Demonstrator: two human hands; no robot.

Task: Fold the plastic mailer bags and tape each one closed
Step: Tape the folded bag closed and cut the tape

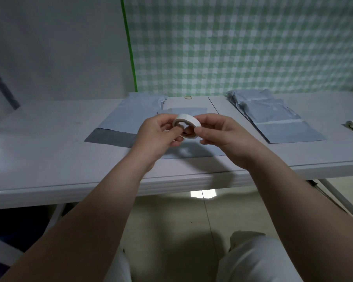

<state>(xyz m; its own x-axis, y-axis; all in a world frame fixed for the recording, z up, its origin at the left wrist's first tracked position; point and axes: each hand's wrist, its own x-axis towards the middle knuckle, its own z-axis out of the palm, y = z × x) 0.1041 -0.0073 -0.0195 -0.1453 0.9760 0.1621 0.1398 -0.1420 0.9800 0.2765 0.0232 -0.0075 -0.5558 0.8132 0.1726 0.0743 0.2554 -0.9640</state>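
Above the white tabletop [49, 143], just in front of its near edge, we see both hands together around one roll of white tape [188, 124]. The roll is in the air and does not touch the tabletop; its open core is turned a little toward the camera. The left hand [161, 135] is curled narrowly, with its thumb on the left side of the roll and the other fingers folded under it. The right hand [218, 135] is also curled, and it pinches the right side of the roll between the thumb and the fingertips. We see one fingertip through the hole of the core, but we cannot tell which hand it belongs to.

Under the hands a grey-blue mailer bag [118, 123] lies flat on the tabletop, with a darker strip at its near left end. A smaller folded piece [187, 110] lies just behind the roll. A stack of mailer bags [273, 117] lies well apart on the right side. A yellow rubber band [188, 97] rests near the far edge, in front of a green checked cloth [252, 43].
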